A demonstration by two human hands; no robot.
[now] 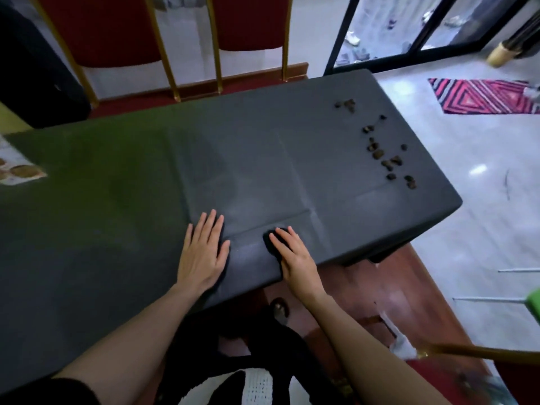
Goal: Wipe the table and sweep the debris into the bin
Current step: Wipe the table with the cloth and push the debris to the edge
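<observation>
Debris: small dark brown crumbly debris pieces [380,144] lie scattered in a loose line on the dark grey cloth-covered tabletop [277,159], near its far right end and well apart from both hands.
Plate: a pale patterned plate holding round brown pieces [19,171] sits at the left edge of the view, far left of the hands on the tabletop.
Left hand: the left hand [203,252] lies flat on the tabletop near its front edge, fingers straight and slightly spread, holding nothing.
Cloth: a small black wiping cloth [270,239] sits on the tabletop just right of the left hand, mostly hidden under fingers.
Right hand: the right hand [292,255] presses down on the black cloth with extended fingers, close to the front edge of the tabletop.
Chairs: two red upholstered chairs with gold metal frames [175,33] stand behind the tabletop.
Rug: a pink and black zigzag rug [482,96] lies on the pale floor, right of the tabletop.
</observation>
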